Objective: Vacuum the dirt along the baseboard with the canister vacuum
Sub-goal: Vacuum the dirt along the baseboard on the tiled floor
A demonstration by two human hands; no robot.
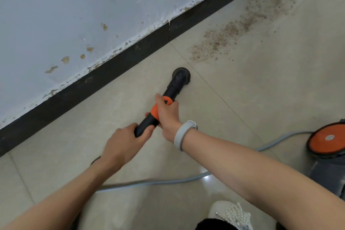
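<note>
A black vacuum wand with an orange collar points away from me, its round brush nozzle on the beige floor tiles. My left hand grips the wand's near end. My right hand, a grey band on its wrist, holds the orange collar just ahead of it. Brown dirt lies scattered on the tiles to the right of the nozzle and trails up along the black baseboard. The nozzle sits apart from the dirt and a short way off the baseboard.
The canister vacuum, orange-topped, stands at the right edge. Its grey hose runs across the floor under my arms. A stained white wall rises above the baseboard. A white beaded shoe shows at the bottom.
</note>
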